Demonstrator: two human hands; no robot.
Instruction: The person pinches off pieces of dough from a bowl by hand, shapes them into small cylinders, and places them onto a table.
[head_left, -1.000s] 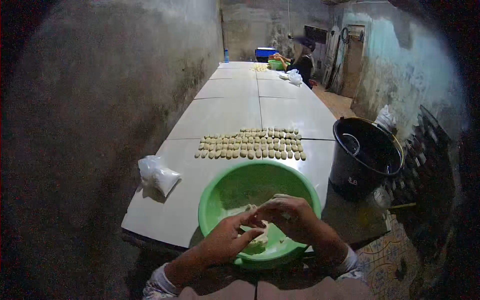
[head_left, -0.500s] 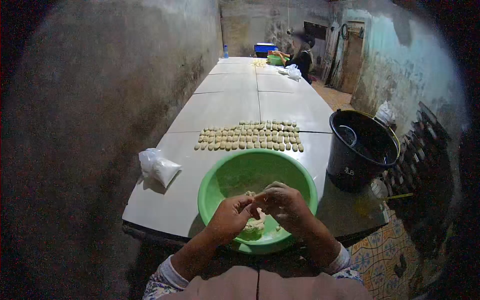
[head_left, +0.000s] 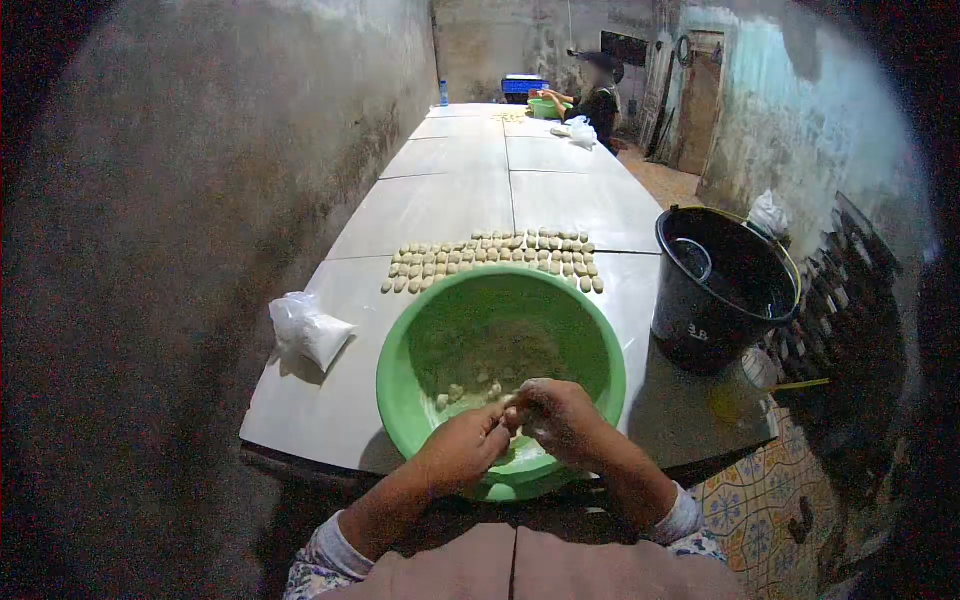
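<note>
A green basin (head_left: 400, 400) stands at the near edge of the table, tilted toward me. My left hand (head_left: 465, 445) and my right hand (head_left: 562, 422) meet over its near side, fingertips pinched together on a small piece of pale dough, mostly hidden by the fingers. White powder coats the right fingers. Several small dough lumps (head_left: 455, 393) lie inside the basin just beyond my hands, with powder on its inner wall. Past the far rim, rows of small oval dough pieces (head_left: 460, 257) are laid out on the white table.
A plastic bag of white powder (head_left: 312, 330) lies left of the basin. On the right stands a black bucket (head_left: 690, 325). At the table's (head_left: 440, 205) far end, another person (head_left: 600, 105) works over a green basin, near a blue crate (head_left: 525, 86). A wall runs along the left.
The basin has tipped toward me, its far rim now higher in view. Both hands have dropped slightly and closed together, and loose lumps now show beyond them.
</note>
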